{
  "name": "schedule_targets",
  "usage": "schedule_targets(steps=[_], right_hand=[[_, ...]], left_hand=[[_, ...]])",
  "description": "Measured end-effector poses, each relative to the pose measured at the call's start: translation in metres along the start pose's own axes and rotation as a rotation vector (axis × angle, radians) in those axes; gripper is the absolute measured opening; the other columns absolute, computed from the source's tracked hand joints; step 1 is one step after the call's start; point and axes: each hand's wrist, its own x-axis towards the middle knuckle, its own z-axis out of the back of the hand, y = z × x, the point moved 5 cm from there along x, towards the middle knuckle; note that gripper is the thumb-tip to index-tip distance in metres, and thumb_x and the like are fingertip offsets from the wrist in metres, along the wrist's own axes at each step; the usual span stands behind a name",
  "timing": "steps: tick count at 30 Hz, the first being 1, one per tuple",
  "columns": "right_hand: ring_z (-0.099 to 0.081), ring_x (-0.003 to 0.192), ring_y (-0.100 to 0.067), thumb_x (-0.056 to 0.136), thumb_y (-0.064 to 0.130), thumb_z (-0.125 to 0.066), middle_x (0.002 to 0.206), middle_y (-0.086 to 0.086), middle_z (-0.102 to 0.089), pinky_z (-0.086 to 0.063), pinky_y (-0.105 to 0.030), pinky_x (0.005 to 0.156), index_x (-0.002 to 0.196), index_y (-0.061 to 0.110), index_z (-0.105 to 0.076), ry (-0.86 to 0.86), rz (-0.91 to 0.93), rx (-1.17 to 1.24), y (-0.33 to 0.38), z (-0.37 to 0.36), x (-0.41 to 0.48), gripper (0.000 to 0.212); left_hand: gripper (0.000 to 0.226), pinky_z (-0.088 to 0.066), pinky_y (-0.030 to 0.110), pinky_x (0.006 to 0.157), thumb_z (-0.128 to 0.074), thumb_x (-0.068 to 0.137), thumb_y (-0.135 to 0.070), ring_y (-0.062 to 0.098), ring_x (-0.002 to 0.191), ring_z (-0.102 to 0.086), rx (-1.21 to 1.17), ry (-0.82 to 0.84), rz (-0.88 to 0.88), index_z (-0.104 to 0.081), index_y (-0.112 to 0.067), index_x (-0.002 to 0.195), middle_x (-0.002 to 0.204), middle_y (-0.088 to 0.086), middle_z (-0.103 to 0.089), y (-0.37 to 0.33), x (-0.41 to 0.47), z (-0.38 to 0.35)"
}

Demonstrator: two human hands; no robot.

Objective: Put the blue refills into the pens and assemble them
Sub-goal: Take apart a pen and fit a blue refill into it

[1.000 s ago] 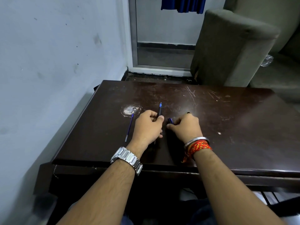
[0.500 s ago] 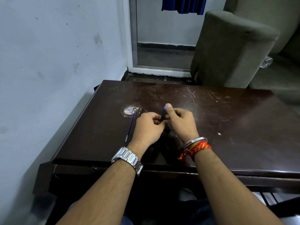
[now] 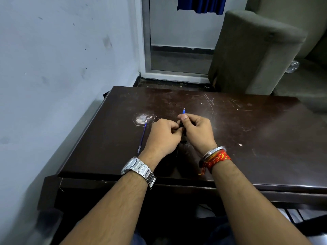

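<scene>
Both hands meet over the middle of the dark wooden table and hold one dark pen between them. Its blue tip with a metal point sticks up past my right thumb. My right hand pinches the pen near the tip. My left hand grips the lower part of the barrel, which the fingers hide. A loose blue refill lies on the table just left of my left hand, pointing away from me.
A round pale worn patch marks the table by the refill's far end. A wall runs along the table's left side. A grey-green sofa arm and a doorway stand behind the table.
My right hand left the table surface, came across to the pen in my left hand and took hold near its tip. Both hands have lifted the pen slightly.
</scene>
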Motion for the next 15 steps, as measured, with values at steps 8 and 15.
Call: schedule_targets(steps=[8, 15], right_hand=[[-0.065, 0.064, -0.010, 0.074, 0.027, -0.086, 0.076, -0.004, -0.072, -0.057, -0.028, 0.060, 0.084, 0.016, -0.069, -0.103, -0.037, 0.062, -0.0047, 0.0027, -0.0004, 0.023], [-0.063, 0.060, -0.007, 0.084, 0.022, -0.075, 0.075, 0.000, -0.070, -0.054, -0.029, 0.056, 0.091, 0.015, -0.072, -0.099, -0.037, 0.109, -0.0028, 0.0022, -0.0002, 0.011]], left_hand=[[0.045, -0.033, 0.010, 0.042, -0.072, 0.084, -0.015, -0.003, 0.040, -0.049, 0.031, -0.045, 0.005, -0.053, -0.025, 0.045, 0.040, -0.016, -0.054, 0.0039, -0.0021, 0.0031], [0.031, -0.039, 0.012, 0.046, -0.074, 0.085, -0.021, -0.003, 0.049, -0.056, 0.046, -0.047, 0.015, -0.063, -0.029, 0.058, 0.054, -0.009, -0.064, 0.0011, -0.0021, 0.0030]])
